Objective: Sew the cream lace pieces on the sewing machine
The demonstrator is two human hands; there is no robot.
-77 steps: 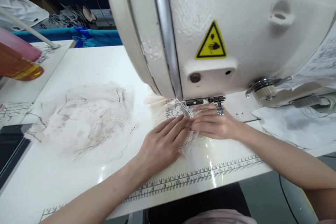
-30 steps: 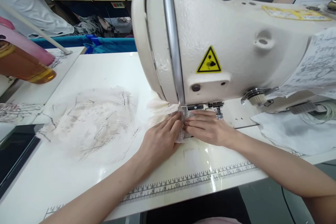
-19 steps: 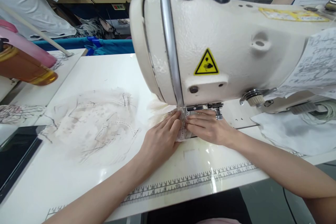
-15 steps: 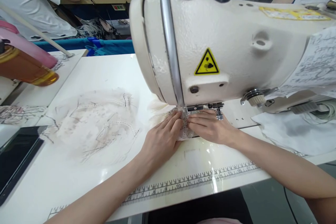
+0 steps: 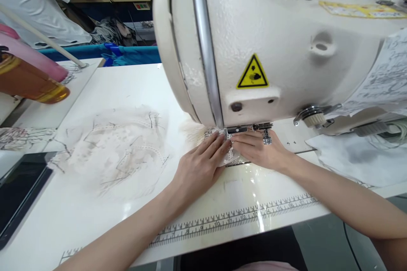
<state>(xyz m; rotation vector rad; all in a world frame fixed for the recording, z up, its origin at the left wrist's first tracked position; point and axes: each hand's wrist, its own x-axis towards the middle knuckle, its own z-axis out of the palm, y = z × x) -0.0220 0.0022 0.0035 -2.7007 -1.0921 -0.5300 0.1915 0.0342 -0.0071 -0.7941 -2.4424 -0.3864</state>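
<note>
Between and under the left hand (image 5: 199, 163) and right hand (image 5: 260, 150), pale lace fabric (image 5: 229, 156) with small holes is lying below the sewing machine (image 5: 286, 59). Its visible strip is pointing away from the machine along the gap; the hands are hiding its full long axis. Both are pressing it, fingers extended, unclenched. Compared with half a second ago, left fingers are reaching closer to the right hand.

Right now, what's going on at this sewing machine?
A person has both hands on a lace piece at the sewing machine. The left hand and right hand lie with fingertips close together, just below the presser area, which the fingers partly hide. Another sheer piece lies on the table, left of the hands.
</note>
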